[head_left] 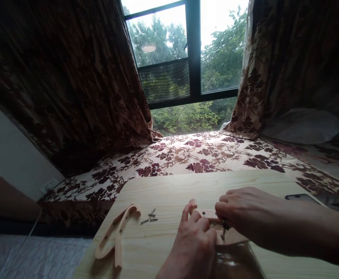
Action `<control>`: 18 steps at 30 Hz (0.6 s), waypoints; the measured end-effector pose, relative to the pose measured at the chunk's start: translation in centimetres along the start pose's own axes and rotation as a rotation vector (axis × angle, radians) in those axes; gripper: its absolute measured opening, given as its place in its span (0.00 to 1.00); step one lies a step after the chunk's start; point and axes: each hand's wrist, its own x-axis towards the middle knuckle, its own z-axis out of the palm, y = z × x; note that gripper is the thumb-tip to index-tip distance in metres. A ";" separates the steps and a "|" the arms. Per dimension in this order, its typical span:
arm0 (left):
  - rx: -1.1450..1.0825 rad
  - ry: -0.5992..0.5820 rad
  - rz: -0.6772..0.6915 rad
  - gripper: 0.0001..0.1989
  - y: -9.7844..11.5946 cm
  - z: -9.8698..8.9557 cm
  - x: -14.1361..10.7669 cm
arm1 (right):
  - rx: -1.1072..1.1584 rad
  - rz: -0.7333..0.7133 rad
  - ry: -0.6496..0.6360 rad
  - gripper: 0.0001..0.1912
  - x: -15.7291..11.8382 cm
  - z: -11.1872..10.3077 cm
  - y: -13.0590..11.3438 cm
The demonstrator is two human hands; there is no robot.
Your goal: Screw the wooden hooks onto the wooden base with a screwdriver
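My left hand [191,240] is closed on a pale curved wooden piece [208,214], its fingers pressed along the near side. A dark hole shows in the wood. Beside it, my right hand [241,211] is closed, fingertips down at the same piece. A small dark metal part [223,229] sticks out below those fingers; whether it is a screw or a tool I cannot tell. Under both hands lies a shiny brown, clear-wrapped item [236,259], partly hidden. Two similar curved wooden pieces [119,232] with holes lie to the left, near several loose screws [150,217].
Everything rests on a light wooden tabletop [154,190]. A phone [301,198] lies at the right, partly behind my right forearm. Beyond the table are a floral-covered window ledge [181,155], patterned curtains [99,77] and a window [195,50]. A white bag-like item [305,124] sits at right.
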 end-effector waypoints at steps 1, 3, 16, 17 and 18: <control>-0.005 0.004 -0.003 0.06 0.0 0.1 0.0 | 0.002 0.005 0.015 0.10 0.1 0.1 -0.1; -0.015 0.016 -0.012 0.07 0.0 0.2 0.0 | 0.010 0.027 0.032 0.11 0.3 0.3 -0.3; 0.007 0.017 -0.018 0.07 0.1 -0.1 0.1 | -0.010 0.043 0.029 0.05 -0.2 0.1 0.1; 0.006 0.018 -0.019 0.07 0.2 -0.1 0.1 | 0.005 0.025 0.020 0.06 -0.2 -0.1 0.0; 0.004 0.019 -0.021 0.07 0.2 0.0 0.1 | 0.012 0.015 0.014 0.08 -0.2 -0.2 -0.1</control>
